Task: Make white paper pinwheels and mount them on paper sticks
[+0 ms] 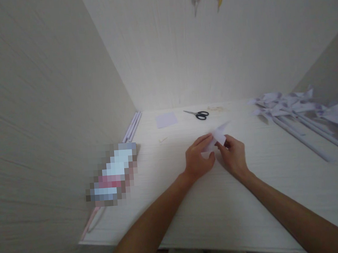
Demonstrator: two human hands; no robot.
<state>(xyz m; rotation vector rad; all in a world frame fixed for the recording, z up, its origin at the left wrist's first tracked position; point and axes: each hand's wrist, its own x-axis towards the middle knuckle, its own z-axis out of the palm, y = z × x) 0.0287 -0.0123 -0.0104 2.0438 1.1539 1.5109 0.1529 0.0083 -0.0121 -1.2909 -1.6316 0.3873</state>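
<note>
Between my two hands, just above the table, is a pale lilac-white sheet of paper [219,135], partly folded or bent, with a corner pointing up to the right. My left hand [198,158] grips its left side, fingers along the top and the thumb below. On the right, my right hand [233,152] pinches the paper's edge between thumb and fingers. Beyond the hands lie black-handled scissors [199,114], their blades pointing left. Left of the scissors rests a flat pale lilac paper square [166,120].
Paper pinwheels [289,108] on rolled paper sticks are heaped at the right. Several rolled paper sticks [132,127] lie at the left wall, near a blurred-out device [114,174] with a cord [91,220]. White walls [181,56] enclose the table [162,200] behind and at the sides.
</note>
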